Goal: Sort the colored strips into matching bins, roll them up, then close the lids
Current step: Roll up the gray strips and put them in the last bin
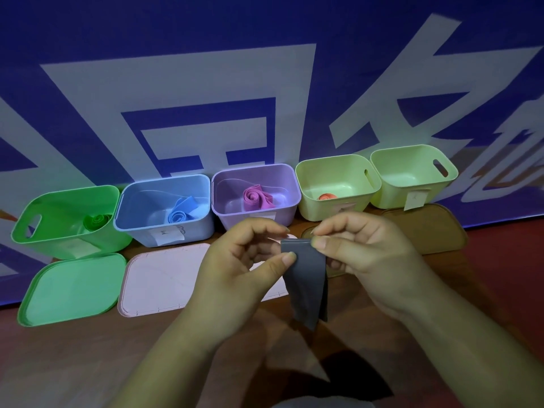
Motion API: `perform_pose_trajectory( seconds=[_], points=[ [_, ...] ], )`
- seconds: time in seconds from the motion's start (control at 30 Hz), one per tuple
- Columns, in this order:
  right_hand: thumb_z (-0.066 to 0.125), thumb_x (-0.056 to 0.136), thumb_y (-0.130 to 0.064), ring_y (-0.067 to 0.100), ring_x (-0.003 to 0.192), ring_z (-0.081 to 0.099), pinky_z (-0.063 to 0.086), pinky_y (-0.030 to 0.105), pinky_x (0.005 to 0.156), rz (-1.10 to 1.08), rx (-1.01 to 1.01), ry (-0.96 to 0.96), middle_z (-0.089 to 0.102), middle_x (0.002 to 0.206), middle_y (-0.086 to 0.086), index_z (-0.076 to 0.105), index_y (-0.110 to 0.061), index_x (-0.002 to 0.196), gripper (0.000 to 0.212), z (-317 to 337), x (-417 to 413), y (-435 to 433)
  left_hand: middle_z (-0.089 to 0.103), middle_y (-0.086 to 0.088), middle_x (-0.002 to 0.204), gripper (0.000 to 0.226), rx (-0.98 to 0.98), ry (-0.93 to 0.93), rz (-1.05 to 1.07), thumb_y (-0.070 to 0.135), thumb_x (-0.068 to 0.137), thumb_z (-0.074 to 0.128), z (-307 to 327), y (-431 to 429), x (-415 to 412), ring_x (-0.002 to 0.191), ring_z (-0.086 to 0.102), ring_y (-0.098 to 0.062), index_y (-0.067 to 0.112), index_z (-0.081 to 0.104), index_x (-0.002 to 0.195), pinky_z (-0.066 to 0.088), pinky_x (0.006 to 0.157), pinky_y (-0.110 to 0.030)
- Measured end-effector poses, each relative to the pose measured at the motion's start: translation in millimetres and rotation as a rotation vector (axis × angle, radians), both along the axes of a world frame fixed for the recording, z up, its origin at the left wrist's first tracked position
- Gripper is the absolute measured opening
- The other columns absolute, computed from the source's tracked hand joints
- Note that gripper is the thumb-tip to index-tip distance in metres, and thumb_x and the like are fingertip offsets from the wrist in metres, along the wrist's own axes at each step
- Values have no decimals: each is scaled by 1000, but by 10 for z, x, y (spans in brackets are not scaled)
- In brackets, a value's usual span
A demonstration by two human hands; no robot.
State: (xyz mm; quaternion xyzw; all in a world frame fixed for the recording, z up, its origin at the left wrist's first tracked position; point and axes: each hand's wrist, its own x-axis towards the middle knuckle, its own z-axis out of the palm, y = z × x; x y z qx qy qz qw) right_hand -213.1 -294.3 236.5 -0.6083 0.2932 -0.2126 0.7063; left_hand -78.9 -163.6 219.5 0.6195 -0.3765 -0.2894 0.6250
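Observation:
A grey strip [307,281] hangs in front of me, above the wooden table. My left hand [247,263] pinches its top left corner with the thumb, and my right hand [362,254] pinches its top right edge. Five open bins stand in a row behind. The green bin [59,231] holds a green roll [95,221]. A blue roll [179,214] lies in the blue bin [138,225]. The purple bin [290,184] holds a pink-purple roll [256,198]. An orange roll [327,197] sits in the near yellow-green bin [312,178]. The far right yellow-green bin [412,178] looks empty.
A green lid [70,287] and a pink lid [159,278] lie flat in front of the bins; my hands partly cover another pale lid. Two brown lids [432,231] lie at the right. A blue banner with white characters forms the backdrop behind the bins.

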Motion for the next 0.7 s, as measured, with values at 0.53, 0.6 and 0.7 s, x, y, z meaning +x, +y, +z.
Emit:
perform_pose_trajectory(
  seconds=[0.53,0.6,0.7],
  points=[
    [72,79,9,10,75,70,55,19,70,-14,-151,-17,75,82,-2,70,-15,82,25,17,-627,-355,74,-3,73,27,117,141,40,-11,73,75,161,-483,-573,69,66,-9,16,78,74,55,68,-18],
    [76,73,3,13,85,73,57,23,76,3,-206,-74,75,96,-3,73,-20,79,24,14,-742,-479,75,-5,73,26,132,179,52,-13,74,74,204,-584,-705,67,67,-9,14,77,75,55,66,-18],
    [73,70,-6,12,90,72,55,22,76,47,-286,-103,75,100,-4,74,-25,78,21,1,-921,-688,76,-8,76,24,161,213,73,-12,75,73,246,-747,-890,67,68,-11,12,77,76,55,65,-18]
  ],
)
